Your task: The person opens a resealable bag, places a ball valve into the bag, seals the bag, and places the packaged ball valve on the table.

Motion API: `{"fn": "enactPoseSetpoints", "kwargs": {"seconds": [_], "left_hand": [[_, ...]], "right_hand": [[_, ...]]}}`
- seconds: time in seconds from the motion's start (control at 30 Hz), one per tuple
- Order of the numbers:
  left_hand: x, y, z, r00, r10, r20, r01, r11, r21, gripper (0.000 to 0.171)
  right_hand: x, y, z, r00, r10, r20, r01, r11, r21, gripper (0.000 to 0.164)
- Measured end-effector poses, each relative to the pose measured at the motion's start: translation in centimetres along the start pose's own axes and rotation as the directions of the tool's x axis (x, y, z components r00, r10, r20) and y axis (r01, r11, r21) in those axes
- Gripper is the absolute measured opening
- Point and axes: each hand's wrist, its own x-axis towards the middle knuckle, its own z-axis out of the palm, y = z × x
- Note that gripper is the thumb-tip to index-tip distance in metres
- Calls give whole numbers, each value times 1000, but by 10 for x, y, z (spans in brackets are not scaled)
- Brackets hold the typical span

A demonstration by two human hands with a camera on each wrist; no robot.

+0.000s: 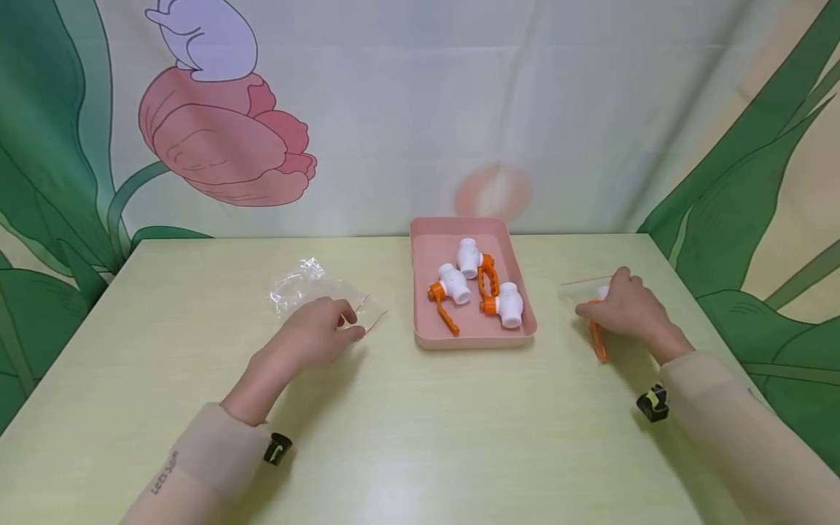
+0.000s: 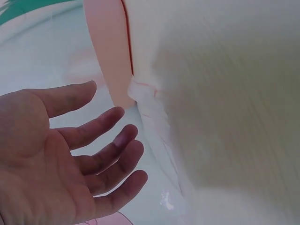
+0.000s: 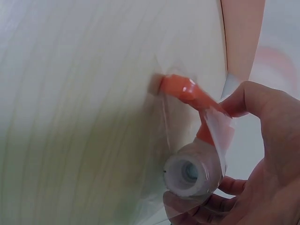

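Note:
In the head view my left hand [image 1: 313, 332] hovers over clear plastic zip bags [image 1: 303, 283] on the left of the table. Its fingers are loosely bent and hold nothing, as the left wrist view shows. On the right, my right hand [image 1: 626, 310] grips a white ball valve [image 3: 193, 171] with an orange handle [image 1: 598, 341], which is inside a clear zip bag [image 1: 576, 287]. In the right wrist view the thumb is at the orange handle and the other fingers curl by the white body.
Between the hands stands a pink tray [image 1: 474, 343] with three white ball valves [image 1: 510, 305] with orange handles lying in it. A printed curtain [image 1: 394, 109] hangs behind the table [image 1: 420, 437].

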Motion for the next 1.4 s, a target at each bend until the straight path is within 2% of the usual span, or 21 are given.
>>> {"fn": "enactPoseSetpoints", "kwargs": {"seconds": [0.43, 0.6, 0.87, 1.03, 1.2, 1.4], "left_hand": [[2, -14, -7, 995, -86, -45, 91, 986, 141, 41], [5, -20, -7, 991, -127, -47, 132, 980, 152, 43], [9, -25, -6, 986, -163, -46, 168, 970, 177, 45], [10, -28, -6, 984, -173, -29, 175, 968, 182, 44], [11, -31, -5, 984, -177, -20, 178, 968, 178, 41], [13, -33, -4, 990, -135, -45, 141, 971, 192, 31]], "right_hand": [[1, 9, -5, 999, 42, 4, -42, 997, -58, 75], [1, 11, -5, 999, 44, -22, -46, 996, -82, 71], [-1, 11, -4, 998, 47, -41, -51, 993, -107, 75], [-4, 4, -2, 998, 31, -63, -39, 991, -127, 81], [-8, -10, -1, 992, -36, -117, 18, 988, -153, 77], [-14, -30, 0, 987, -87, -136, 67, 987, -148, 72]]}}
